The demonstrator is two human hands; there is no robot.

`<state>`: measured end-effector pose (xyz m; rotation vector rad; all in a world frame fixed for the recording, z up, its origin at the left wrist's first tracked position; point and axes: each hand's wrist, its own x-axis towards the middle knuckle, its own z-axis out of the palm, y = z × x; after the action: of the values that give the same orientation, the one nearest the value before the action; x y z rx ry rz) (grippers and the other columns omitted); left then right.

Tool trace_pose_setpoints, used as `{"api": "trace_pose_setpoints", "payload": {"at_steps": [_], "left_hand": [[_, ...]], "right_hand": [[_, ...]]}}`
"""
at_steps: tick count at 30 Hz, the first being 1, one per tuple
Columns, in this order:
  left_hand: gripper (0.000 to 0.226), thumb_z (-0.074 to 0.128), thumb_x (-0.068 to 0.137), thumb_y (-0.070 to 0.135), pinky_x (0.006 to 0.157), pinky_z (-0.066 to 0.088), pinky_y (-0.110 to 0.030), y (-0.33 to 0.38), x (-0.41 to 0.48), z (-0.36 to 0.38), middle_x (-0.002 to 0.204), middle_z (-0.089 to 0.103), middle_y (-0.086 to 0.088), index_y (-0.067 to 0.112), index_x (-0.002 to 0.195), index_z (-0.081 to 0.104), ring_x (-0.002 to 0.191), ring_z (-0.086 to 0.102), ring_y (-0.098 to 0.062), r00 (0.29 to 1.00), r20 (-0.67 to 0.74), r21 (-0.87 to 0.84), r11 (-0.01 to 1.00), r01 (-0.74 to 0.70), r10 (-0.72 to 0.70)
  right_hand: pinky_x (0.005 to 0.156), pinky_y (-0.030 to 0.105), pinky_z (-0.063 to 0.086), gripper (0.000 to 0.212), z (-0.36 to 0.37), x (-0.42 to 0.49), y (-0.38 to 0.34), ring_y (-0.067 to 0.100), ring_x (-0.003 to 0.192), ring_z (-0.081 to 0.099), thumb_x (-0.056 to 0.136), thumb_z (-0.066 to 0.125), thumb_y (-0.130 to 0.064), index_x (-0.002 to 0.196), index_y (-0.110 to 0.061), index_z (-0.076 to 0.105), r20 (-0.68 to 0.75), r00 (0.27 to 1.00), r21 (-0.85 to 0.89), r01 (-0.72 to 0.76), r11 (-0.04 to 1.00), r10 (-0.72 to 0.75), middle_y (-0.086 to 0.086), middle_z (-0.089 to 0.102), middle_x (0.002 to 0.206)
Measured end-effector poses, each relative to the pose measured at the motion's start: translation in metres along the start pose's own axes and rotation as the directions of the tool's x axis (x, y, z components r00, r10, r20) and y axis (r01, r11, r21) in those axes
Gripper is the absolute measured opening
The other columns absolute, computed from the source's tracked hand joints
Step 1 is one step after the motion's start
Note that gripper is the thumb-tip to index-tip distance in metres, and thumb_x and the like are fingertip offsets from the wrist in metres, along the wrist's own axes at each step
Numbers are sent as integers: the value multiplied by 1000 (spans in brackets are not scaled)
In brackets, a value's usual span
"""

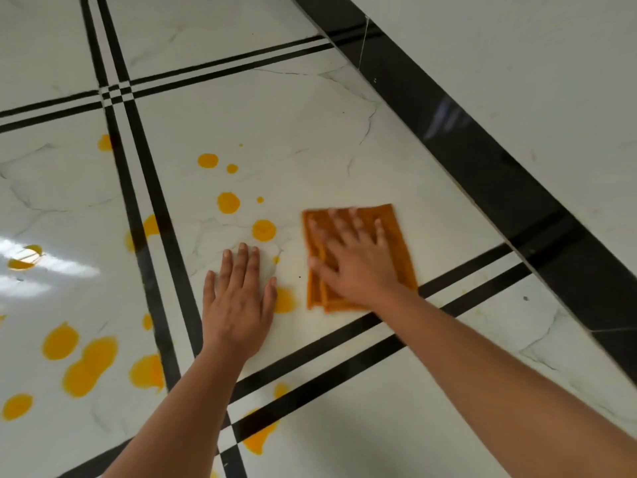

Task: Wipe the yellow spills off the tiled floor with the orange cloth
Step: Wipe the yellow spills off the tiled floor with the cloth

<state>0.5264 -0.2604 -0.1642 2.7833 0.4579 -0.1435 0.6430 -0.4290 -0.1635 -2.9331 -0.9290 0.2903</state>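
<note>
Right hand spread flat pressing soft folded cloth, left hand splayed on floor; cloth likely bunches, keep palm central.

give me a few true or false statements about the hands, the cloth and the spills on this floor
1. The right hand lies flat on the orange cloth. True.
2. The left hand holds a second cloth. False: it rests bare on the tiled floor.
3. Every yellow spill is already wiped away. False: many remain, such as the large spill to the left of the left hand.
4. The cloth is crumpled into a ball. False: it lies folded flat.
5. A spill sits between the left hand and the cloth. True.
</note>
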Motion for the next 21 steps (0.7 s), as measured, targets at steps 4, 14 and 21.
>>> {"api": "trace_pose_setpoints", "payload": {"at_steps": [4, 14, 21], "left_hand": [[76, -9, 80, 57, 114, -9, -36, -5, -7, -2, 156, -9, 1, 22, 147, -7, 141, -16, -12, 1000, 8, 25, 1000, 1, -1], [75, -6, 83, 57, 115, -5, -37, -27, -26, -4, 157, -4, 2, 21, 149, -1, 143, -10, -13, 1000, 10, 42, 999, 22, -22], [72, -6, 84, 56, 114, -7, -37, -32, -35, -2, 157, -6, 2, 24, 148, -4, 141, -14, -12, 1000, -3, 66, 998, 20, -20]], "right_hand": [[113, 54, -5, 62, 7, -45, 7, 21, 145, -8, 86, 13, -70, 144, -49, 2, 30, 951, -5, 309, 951, -308, -9, -4, 157], [112, 55, -2, 63, 12, -54, -31, 24, 145, -3, 87, 16, -69, 145, -47, 7, 24, 940, -21, 340, 940, -340, -7, 3, 158], [110, 57, -7, 67, 6, -20, -66, 25, 144, -13, 86, 14, -72, 145, -46, -3, 11, 1000, 37, -25, 999, 25, -9, -9, 158]]}}
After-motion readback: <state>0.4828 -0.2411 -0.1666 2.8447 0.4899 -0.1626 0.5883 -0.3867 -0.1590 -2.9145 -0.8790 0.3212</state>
